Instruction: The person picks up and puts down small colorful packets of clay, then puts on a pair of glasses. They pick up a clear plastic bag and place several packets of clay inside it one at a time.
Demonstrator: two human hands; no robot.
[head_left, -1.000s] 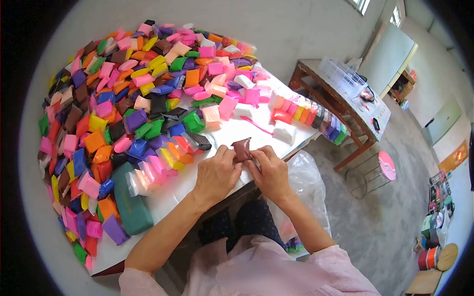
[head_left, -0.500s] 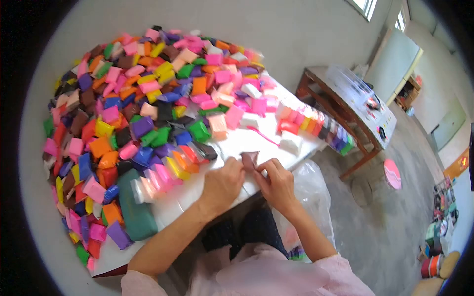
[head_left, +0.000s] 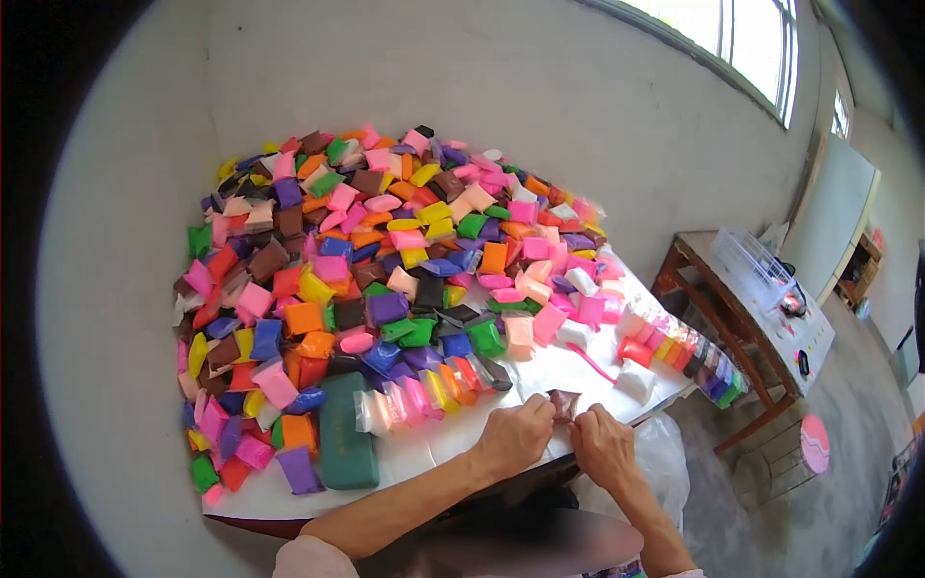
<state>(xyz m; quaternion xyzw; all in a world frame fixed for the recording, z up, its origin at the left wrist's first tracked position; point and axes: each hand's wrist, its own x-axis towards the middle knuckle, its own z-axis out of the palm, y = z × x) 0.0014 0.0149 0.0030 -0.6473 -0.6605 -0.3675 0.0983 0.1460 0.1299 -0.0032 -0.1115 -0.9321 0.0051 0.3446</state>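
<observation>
At the table's front edge, a small brown clay packet (head_left: 563,405) is stretched between my two hands. My left hand (head_left: 518,432) pinches its left side with curled fingers. On its right side, my right hand (head_left: 605,445) also has its fingertips pressed together. Just left of the hands, a row of multicoloured packets (head_left: 438,389) leans side by side, ending in a black one. A white packet (head_left: 635,381) and a thin pink stick (head_left: 590,364) lie beyond my right hand.
A big heap of coloured packets (head_left: 385,228) covers the white table's back and left. A dark green case (head_left: 348,435) lies at front left; another packet row (head_left: 679,349) lines the right end. Clear plastic bag (head_left: 665,467), stool (head_left: 814,445) and wooden table (head_left: 694,273) are to the right.
The camera view has tilted up and turned left, so the table and hands appear lower and further right. Both hands stay at the brown packet, which looks flatter and wider now.
</observation>
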